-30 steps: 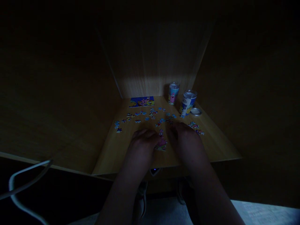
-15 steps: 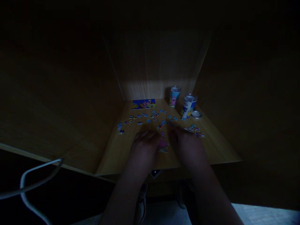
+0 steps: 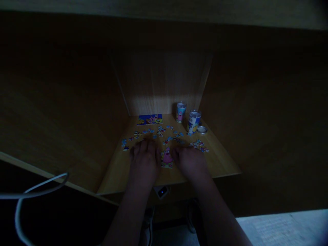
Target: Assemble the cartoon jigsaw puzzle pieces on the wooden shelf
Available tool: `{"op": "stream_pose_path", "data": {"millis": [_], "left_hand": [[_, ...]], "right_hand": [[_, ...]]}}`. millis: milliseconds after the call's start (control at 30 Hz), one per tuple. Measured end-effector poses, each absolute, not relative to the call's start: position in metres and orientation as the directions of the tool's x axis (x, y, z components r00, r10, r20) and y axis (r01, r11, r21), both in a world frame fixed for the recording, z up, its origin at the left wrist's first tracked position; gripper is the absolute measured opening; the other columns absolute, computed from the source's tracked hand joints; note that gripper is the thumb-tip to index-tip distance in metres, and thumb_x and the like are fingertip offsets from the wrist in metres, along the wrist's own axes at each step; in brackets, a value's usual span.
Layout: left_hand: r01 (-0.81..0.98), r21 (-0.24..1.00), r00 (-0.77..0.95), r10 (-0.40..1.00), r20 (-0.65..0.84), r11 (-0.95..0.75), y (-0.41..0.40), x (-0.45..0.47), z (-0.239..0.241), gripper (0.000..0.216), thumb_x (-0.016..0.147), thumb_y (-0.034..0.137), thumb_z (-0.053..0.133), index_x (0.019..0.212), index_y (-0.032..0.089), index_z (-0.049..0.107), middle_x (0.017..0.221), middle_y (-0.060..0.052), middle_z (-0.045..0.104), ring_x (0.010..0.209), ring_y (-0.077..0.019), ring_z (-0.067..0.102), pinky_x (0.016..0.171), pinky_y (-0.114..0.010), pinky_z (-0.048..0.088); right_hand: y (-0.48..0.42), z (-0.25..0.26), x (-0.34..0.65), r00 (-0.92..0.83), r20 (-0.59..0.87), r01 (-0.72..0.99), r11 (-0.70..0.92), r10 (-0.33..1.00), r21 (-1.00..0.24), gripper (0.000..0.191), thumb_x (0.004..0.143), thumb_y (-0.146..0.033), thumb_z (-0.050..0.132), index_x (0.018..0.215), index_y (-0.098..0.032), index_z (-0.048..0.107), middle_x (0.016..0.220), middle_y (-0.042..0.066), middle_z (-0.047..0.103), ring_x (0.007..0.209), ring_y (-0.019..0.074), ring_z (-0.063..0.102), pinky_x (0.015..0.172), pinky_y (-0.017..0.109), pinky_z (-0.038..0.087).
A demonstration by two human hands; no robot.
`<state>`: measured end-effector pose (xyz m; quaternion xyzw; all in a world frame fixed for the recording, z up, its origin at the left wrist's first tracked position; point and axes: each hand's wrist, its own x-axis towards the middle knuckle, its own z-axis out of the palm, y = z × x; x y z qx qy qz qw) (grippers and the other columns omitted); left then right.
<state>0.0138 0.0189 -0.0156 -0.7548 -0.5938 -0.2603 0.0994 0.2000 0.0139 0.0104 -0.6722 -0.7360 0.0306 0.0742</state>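
Note:
A partly joined jigsaw puzzle [image 3: 167, 159] with a pink cartoon figure lies between my hands on the wooden shelf. My left hand [image 3: 145, 155] rests just left of it, palm down, its fingers a little apart and no piece visible in them. At the puzzle's right edge is my right hand [image 3: 189, 160], with fingers curled in and pressed together; whatever they may hold is hidden. Beyond both hands, loose puzzle pieces [image 3: 161, 130] spread in an arc. Another cluster of pieces [image 3: 199, 145] lies right of my right hand.
A picture card [image 3: 150, 119] lies at the back left. Two printed cans [image 3: 180, 112] [image 3: 194, 122] stand at the back right, with a round lid [image 3: 202, 130] beside the nearer one. Wooden walls enclose the shelf. A white cable [image 3: 41, 186] hangs at lower left.
The view has shifted, so the scene sits further left. My left hand has moved off the puzzle to its left side, uncovering more of it. My right hand is now closer to its right edge.

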Motion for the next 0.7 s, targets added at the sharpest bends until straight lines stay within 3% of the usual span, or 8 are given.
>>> {"op": "stream_pose_path", "data": {"millis": [167, 267, 500, 700], "left_hand": [[0.958, 0.105, 0.174, 0.831, 0.529, -0.268, 0.021, 0.012, -0.023, 0.033, 0.116, 0.032, 0.052, 0.139, 0.015, 0.067, 0.155, -0.027, 0.069, 0.151, -0.0483, 0.058, 0.127, -0.079, 0.041], [0.962, 0.102, 0.17, 0.85, 0.498, -0.252, 0.023, 0.012, -0.027, 0.041, 0.118, 0.033, 0.045, 0.143, 0.008, 0.066, 0.163, -0.032, 0.062, 0.158, -0.051, 0.052, 0.129, -0.081, 0.038], [0.985, 0.122, 0.055, 0.892, 0.448, -0.122, 0.028, 0.019, -0.03, 0.054, 0.117, 0.037, 0.043, 0.152, 0.001, 0.065, 0.169, -0.033, 0.057, 0.161, -0.0488, 0.05, 0.135, -0.074, 0.034], [0.976, 0.206, -0.012, 0.927, 0.374, -0.071, 0.033, 0.02, -0.024, 0.054, 0.115, 0.037, 0.044, 0.154, 0.005, 0.064, 0.168, -0.031, 0.058, 0.161, -0.0476, 0.051, 0.135, -0.071, 0.035]], "right_hand": [[0.015, 0.007, 0.201, -0.109, 0.104, 0.98, 0.124, 0.989, -0.154, 0.045, 0.119, -0.038, 0.049, 0.106, -0.02, 0.088, 0.098, 0.017, 0.088, 0.088, 0.0271, 0.086, 0.079, 0.033, 0.059], [0.016, 0.007, 0.2, -0.106, 0.106, 0.981, 0.121, 0.989, -0.153, 0.046, 0.119, -0.038, 0.047, 0.109, -0.018, 0.087, 0.1, 0.017, 0.088, 0.09, 0.0257, 0.086, 0.082, 0.032, 0.06], [0.019, 0.007, 0.198, -0.08, 0.095, 0.987, 0.092, 0.992, -0.134, 0.047, 0.118, -0.041, 0.049, 0.115, -0.015, 0.088, 0.108, 0.021, 0.088, 0.101, 0.0255, 0.086, 0.093, 0.031, 0.061], [0.019, 0.005, 0.198, -0.072, 0.115, 0.988, 0.087, 0.991, -0.126, 0.048, 0.118, -0.043, 0.049, 0.12, -0.014, 0.088, 0.111, 0.021, 0.088, 0.104, 0.0259, 0.085, 0.095, 0.031, 0.061]]}}
